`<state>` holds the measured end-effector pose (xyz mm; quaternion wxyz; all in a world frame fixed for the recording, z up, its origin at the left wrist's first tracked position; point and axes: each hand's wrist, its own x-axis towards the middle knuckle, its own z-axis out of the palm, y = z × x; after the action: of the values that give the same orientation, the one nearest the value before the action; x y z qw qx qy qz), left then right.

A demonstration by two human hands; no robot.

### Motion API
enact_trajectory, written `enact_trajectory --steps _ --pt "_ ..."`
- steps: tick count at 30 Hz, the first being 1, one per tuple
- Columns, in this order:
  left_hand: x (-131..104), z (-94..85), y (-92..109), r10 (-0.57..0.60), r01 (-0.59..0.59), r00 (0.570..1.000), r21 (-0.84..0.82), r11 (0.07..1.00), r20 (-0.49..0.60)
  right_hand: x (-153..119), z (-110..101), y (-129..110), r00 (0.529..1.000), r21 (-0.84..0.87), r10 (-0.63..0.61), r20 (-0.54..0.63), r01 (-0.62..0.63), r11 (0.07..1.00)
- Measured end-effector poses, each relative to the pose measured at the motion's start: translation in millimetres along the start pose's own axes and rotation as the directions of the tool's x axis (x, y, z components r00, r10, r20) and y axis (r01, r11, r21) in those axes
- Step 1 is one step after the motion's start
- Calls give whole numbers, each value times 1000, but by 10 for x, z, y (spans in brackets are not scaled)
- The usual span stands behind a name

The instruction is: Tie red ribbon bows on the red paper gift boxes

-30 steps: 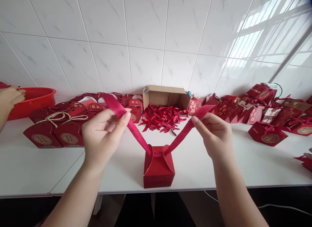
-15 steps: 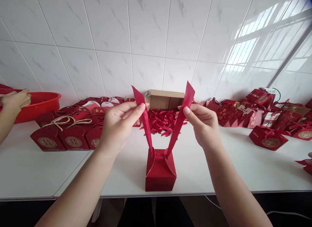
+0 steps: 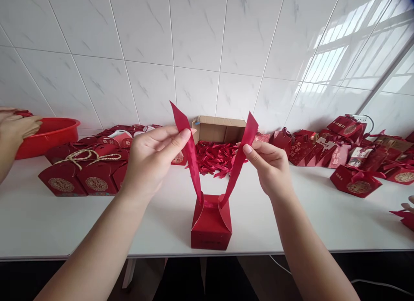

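A small red gift box (image 3: pixel 211 230) stands upright close to the table's front edge, its top flaps folded inward. A dark red ribbon (image 3: pixel 194 167) runs through the flaps, and its two tails rise in a V above the box. Between thumb and fingers, my left hand (image 3: pixel 155 156) pinches the left tail a little below its slanted tip. My right hand (image 3: pixel 270 158) pinches the other tail at about the same height. Both tails look fairly straight.
Behind lies a heap of red ribbons (image 3: pixel 215 158) spilling from a cardboard box (image 3: pixel 221 127). Rope-handled boxes (image 3: pixel 98 180) stand left, more red boxes (image 3: pixel 355 180) right. A co-worker's hand (image 3: pixel 19 128) is over a red basin (image 3: pixel 54 135); another person's fingers (image 3: pixel 409 205) show far right.
My left hand has shifted slightly left with its ribbon tail, spreading the V a little. The co-worker's hands at left have lifted above the basin's rim, holding something red.
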<state>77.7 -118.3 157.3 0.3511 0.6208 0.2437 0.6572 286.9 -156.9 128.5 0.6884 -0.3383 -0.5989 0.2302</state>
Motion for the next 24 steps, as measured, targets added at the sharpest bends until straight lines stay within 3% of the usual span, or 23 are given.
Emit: enact_trajectory --steps 9,18,24 --pt "-15 97 10 48 -49 999 47 998 3 61 39 -61 1000 75 19 12 -20 997" --pt "-25 206 68 -8 -5 987 85 996 163 76 123 -63 994 97 91 55 -96 991" --pt "-59 266 67 -120 68 947 178 982 297 42 201 -132 948 60 113 298 -137 989"
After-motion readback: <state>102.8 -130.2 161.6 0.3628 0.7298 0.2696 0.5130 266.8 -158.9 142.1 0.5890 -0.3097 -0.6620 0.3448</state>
